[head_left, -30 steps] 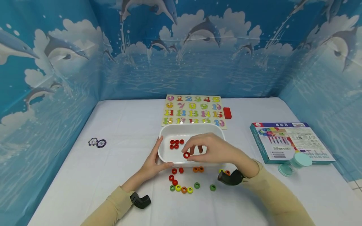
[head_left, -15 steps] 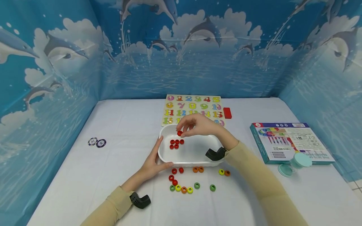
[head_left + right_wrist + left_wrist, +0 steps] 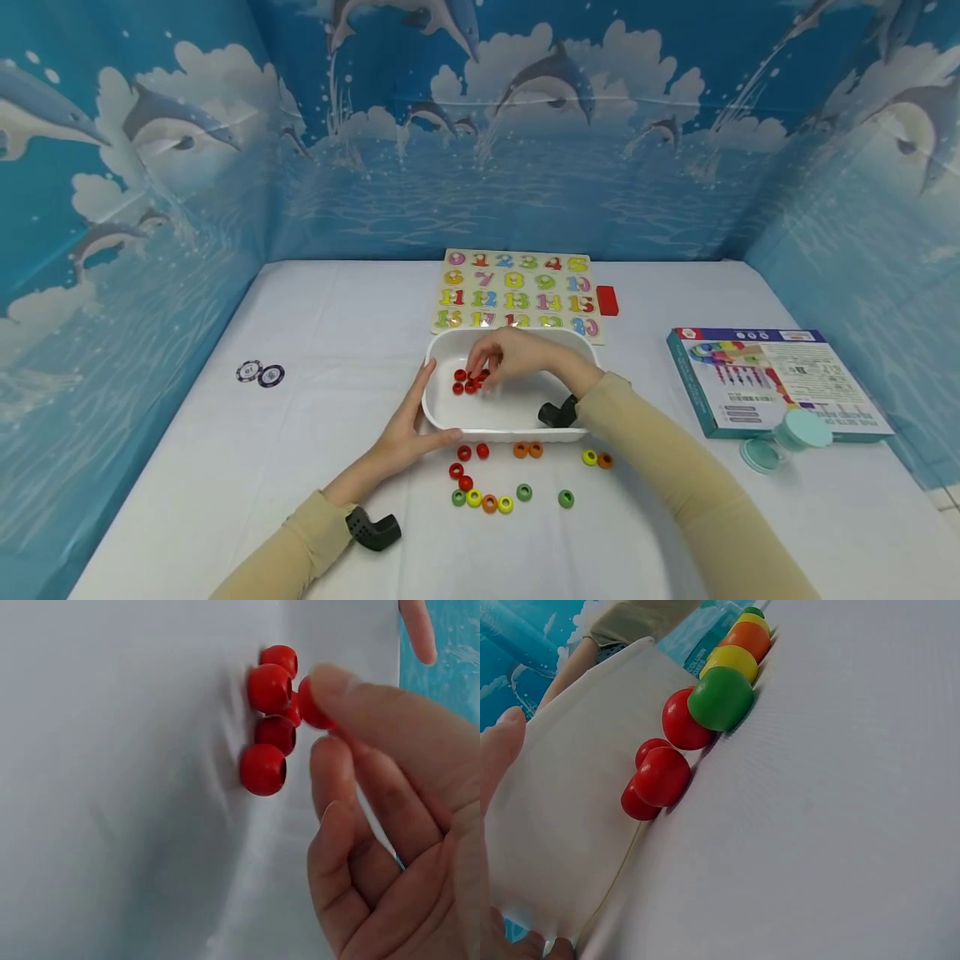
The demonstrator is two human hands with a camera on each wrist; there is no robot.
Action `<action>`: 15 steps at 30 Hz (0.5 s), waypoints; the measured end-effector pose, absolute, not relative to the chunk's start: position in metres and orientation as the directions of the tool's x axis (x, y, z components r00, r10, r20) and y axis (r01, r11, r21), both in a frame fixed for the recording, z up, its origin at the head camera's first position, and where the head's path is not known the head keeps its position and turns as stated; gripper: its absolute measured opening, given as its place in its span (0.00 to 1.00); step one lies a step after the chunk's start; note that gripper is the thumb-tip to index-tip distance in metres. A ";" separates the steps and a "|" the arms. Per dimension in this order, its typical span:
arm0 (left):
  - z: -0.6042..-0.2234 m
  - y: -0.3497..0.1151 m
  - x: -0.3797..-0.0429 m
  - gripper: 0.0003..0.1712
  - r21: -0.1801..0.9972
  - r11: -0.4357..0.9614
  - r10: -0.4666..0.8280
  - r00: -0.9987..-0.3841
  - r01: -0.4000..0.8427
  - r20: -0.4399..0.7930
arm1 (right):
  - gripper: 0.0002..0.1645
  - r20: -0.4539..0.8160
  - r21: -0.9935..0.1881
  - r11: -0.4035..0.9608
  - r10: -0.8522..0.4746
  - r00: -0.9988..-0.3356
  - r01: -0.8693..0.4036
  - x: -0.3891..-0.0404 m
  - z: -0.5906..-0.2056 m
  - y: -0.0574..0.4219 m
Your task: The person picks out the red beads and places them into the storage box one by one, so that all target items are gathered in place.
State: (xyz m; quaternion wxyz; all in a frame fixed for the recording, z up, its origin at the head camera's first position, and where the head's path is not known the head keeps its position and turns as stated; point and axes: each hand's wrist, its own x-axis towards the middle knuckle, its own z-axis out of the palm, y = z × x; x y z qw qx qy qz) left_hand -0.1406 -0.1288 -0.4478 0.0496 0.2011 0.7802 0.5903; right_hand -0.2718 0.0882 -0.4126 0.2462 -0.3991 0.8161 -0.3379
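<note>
At the left of the white-covered worktop, two overlapping chips lie flat. A tan left sleeve rises from the lower edge, a black device at its wrist. The left hand is spread across the near left corner of a white tray and grips it: the fingers reach up along the left wall while the thumb points rightward along the near rim.

Inside, towards the left, sits a cluster of red beads. Just above them the right hand bends down from the wrist, clamped on one red bead between thumb and forefinger, its other fingers curled inward; whether that bead touches the cluster I cannot tell. The hands are apart from each other.

In front of the tray lie loose coloured beads; behind it, a number board. The right sleeve slants in from the lower right, the forearm crossing the tray's near right corner. Farther right rests a flat box.
</note>
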 end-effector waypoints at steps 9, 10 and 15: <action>-0.447 -0.128 -0.141 0.57 0.944 0.228 0.369 -0.919 0.237 0.141 | 0.14 -0.162 -0.687 0.517 -0.794 -0.586 -0.510 -0.268 -0.416 0.088; -0.447 -0.128 -0.141 0.57 0.945 0.228 0.369 -0.919 0.235 0.140 | 0.14 -0.163 -0.685 0.519 -0.792 -0.588 -0.510 -0.268 -0.416 0.088; -0.446 -0.127 -0.141 0.57 0.945 0.226 0.368 -0.919 0.238 0.143 | 0.15 -0.163 -0.687 0.521 -0.790 -0.591 -0.507 -0.268 -0.415 0.088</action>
